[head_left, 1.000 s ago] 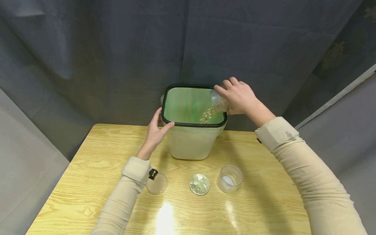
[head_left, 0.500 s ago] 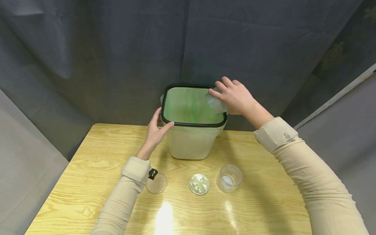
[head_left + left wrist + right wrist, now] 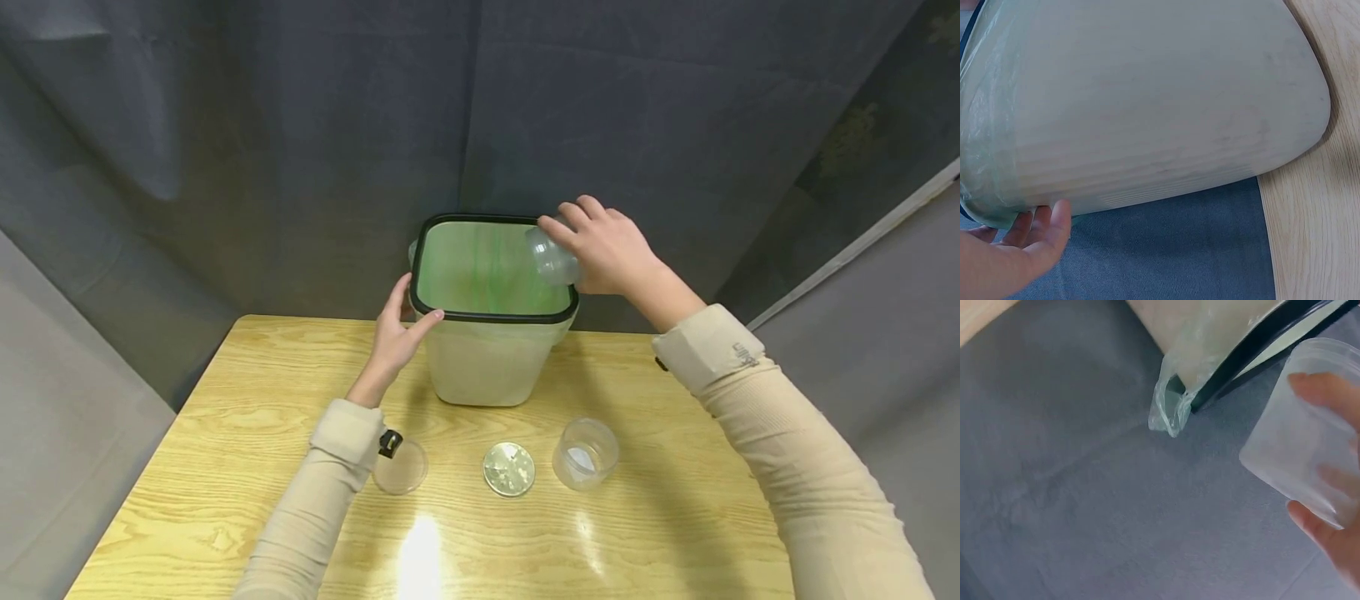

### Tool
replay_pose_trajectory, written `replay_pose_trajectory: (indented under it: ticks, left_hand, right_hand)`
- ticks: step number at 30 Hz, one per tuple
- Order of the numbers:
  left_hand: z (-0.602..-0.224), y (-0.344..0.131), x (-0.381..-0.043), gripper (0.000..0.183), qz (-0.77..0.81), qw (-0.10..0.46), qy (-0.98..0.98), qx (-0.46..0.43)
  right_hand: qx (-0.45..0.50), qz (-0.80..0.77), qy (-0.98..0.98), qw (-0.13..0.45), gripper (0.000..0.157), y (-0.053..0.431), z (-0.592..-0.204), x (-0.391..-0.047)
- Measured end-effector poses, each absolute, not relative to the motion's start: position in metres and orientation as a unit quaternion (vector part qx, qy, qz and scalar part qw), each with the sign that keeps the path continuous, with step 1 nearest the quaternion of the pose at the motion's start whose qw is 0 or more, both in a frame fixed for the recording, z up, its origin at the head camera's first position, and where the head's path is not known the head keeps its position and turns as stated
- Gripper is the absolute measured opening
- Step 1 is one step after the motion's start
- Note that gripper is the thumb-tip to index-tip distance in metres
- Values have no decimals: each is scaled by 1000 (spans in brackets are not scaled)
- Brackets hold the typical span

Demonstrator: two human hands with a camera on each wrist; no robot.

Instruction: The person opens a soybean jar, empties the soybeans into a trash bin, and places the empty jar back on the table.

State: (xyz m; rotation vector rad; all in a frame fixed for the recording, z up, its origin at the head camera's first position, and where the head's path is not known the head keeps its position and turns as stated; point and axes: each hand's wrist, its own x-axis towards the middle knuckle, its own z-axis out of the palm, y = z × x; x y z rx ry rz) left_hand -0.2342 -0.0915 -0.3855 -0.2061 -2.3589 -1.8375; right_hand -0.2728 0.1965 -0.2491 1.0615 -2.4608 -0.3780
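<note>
A pale trash can (image 3: 483, 367) with a black rim and a light green bag lining it stands at the table's back edge. My left hand (image 3: 393, 337) holds its front left corner, thumb at the rim and fingers along the side. In the left wrist view, bent fingertips (image 3: 1060, 215) touch the bag-covered wall. Over the can's right side, my right hand (image 3: 611, 250) grips a clear plastic jar (image 3: 552, 257), tilted with its mouth toward the inside. No contents show through the jar's wall in the right wrist view. The can's bottom is hidden.
On the wooden table (image 3: 262, 467) lie a clear round lid (image 3: 401, 468), partly behind the left cuff, and a shiny gold-silver disc (image 3: 509, 470). A second clear jar (image 3: 587, 454) stands to their right. Dark grey cloth (image 3: 337, 150) hangs behind.
Small pale pellets were pouring from the jar a second ago; none are seen falling now. The right hand has turned the jar slightly over the can. The left hand stays put.
</note>
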Motion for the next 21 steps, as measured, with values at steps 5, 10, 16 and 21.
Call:
replay_pose_trajectory:
  ticks: [5,10,16,21]
  left_hand:
    - [-385,-92,-235,76,-609,74,-787,-69]
    - [-385,-94,-235,76,-612,72,-785,-66]
    - [-383,-96,-236,76,-623,66,-776,-68]
    - [-383,-97,-237,76,-627,62,-774,-68]
  right_hand:
    - [334,-56,-922,188,87,201,-252,-268]
    - [277,26,-946,167,94,204,-254,-260]
    - [253,130,-946,154,93,206,-260,-250]
    - [250,190,-936,163,94,205,-264,-242]
